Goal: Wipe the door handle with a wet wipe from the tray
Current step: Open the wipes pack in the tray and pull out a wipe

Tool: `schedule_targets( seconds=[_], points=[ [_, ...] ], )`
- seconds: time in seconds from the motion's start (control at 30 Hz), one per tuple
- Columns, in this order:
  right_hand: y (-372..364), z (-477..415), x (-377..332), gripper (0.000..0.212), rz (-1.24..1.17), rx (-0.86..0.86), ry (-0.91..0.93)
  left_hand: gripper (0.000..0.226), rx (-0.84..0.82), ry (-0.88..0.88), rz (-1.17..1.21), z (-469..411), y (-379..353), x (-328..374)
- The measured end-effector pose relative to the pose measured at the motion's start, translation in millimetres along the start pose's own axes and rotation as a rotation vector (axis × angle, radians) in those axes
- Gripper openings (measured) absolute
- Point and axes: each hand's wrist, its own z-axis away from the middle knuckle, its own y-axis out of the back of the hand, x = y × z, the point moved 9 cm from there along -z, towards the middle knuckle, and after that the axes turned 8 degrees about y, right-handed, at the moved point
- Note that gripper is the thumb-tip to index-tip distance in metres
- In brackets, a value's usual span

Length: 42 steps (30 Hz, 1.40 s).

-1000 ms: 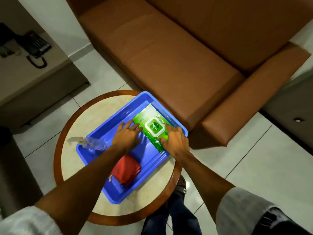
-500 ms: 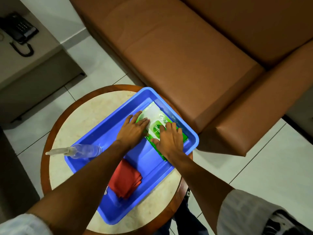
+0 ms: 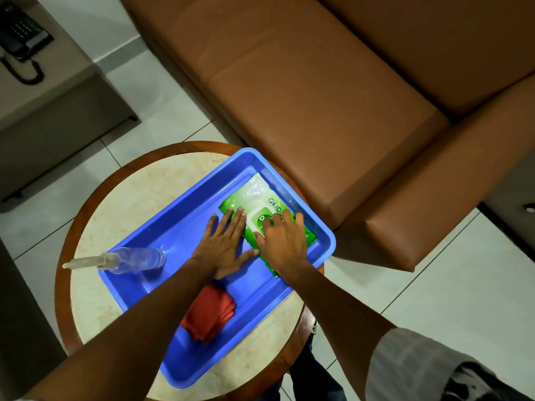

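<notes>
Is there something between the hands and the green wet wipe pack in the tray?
Nothing visible. Both the left hand and the right hand lie flat on the wet wipe pack in the blue tray. Its lid, under the right fingers, looks closed.

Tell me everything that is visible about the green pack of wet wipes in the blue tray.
The green wet wipes pack is a soft, glossy plastic pouch with pale areas and a white-framed flap label on top. It lies flat at the far end of the blue tray, against the wall nearest the sofa. The left hand rests flat with fingertips on its left edge; the right hand covers its near half, fingers on the flap. The flap looks closed; no wipe is out.
</notes>
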Motion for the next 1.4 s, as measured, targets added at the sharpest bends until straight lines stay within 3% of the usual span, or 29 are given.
schedule_targets(
  seconds=[0.2,0.5,0.63,0.73,0.83,0.93,1.13,1.4],
  points=[
    [0,-7,-8,0.051,0.168,-0.061,0.082,0.101,-0.022,-0.042,-0.062,-2,-1,1],
    [-2,-7,-12,0.047,0.137,-0.018,0.098,0.116,-0.094,0.022,-0.141,-1,-5,-1],
    [21,-5,2,0.041,0.106,0.096,0.032,0.118,-0.101,0.023,-0.159,-2,-6,-1],
    [40,-3,20,0.02,0.093,0.199,-0.013,0.117,-0.07,0.024,-0.136,-2,-5,-1],
    [65,-1,33,0.03,0.148,0.348,-0.032,0.11,0.004,0.031,-0.091,3,3,-2],
    [78,-3,30,0.019,0.28,0.449,0.079,0.098,0.053,0.055,-0.056,5,10,-2],
    [37,-7,-8,0.013,0.459,0.149,0.374,0.089,0.04,0.077,-0.047,4,10,6],
    [11,-9,-10,0.026,0.206,0.001,0.268,0.088,0.025,0.041,-0.062,16,2,5]
  ],
)
